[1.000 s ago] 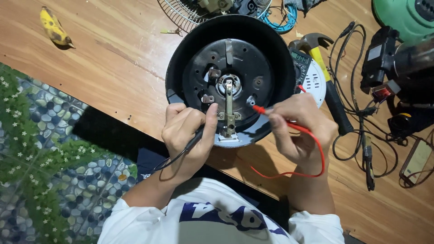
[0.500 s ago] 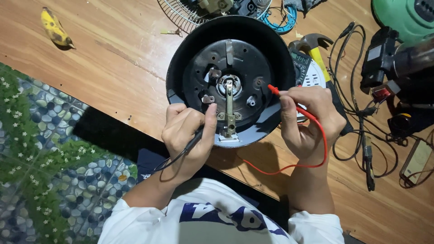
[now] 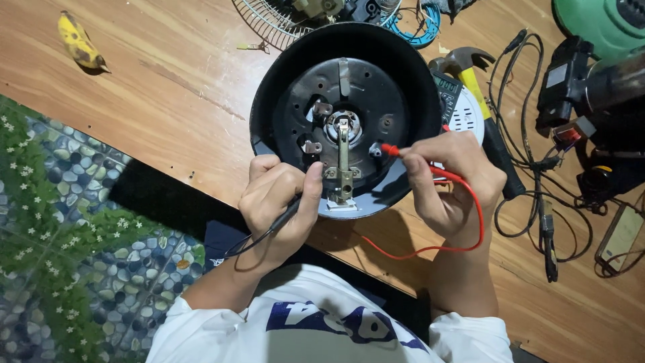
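A round black appliance base (image 3: 269, 101) lies upside down on the wooden table (image 3: 168, 81), its metal underside plate (image 3: 373, 101) and centre bracket (image 3: 343, 165) exposed. My left hand (image 3: 279, 202) grips a black test probe (image 3: 285, 215) at the base's near rim, thumb against the bracket. My right hand (image 3: 447, 185) holds a red test probe (image 3: 391, 150) with its tip on the plate right of the bracket. A red lead (image 3: 470, 222) loops under that wrist.
A multimeter (image 3: 447, 91) and a yellow-handled hammer (image 3: 484, 101) lie right of the base. Black cables (image 3: 537, 175), a green device (image 3: 598, 20) and dark tools crowd the right. A banana (image 3: 80, 44) lies far left, a wire fan grille (image 3: 269, 20) behind. Patterned floor (image 3: 60, 235) lower left.
My right hand swung the red probe right and up, then brought it back to the plate beside the bracket. My left hand stayed put.
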